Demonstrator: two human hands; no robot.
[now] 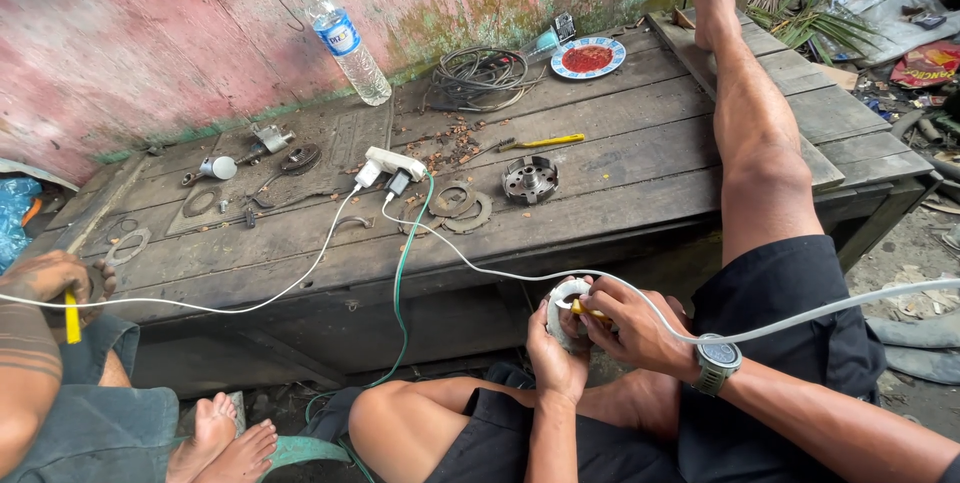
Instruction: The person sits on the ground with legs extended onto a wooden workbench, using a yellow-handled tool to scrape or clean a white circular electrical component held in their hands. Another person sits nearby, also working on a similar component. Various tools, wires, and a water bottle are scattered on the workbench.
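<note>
A: Far left, what appears?

B: A second person's hand (55, 278) gripping a yellow-handled tool (72, 318), beside a white cable (250, 303) running to the power strip (392, 162) on the wooden bench (620, 158). A plastic bottle (345, 43) stands against the pink wall behind.

A: Bench centre?

B: 1 round metal hub (529, 179), 2 flat rings (460, 205), a wire coil (482, 73), a patterned plate (588, 58).

A: And the wearer's hands?

B: Below the bench edge, between the knees. Left hand (553, 348): fingers clamped around a white ring-shaped part (562, 303). Right hand (632, 328), with wristwatch (716, 363): fingers closed on a yellow-handled screwdriver (590, 312), touching that ring.
</note>
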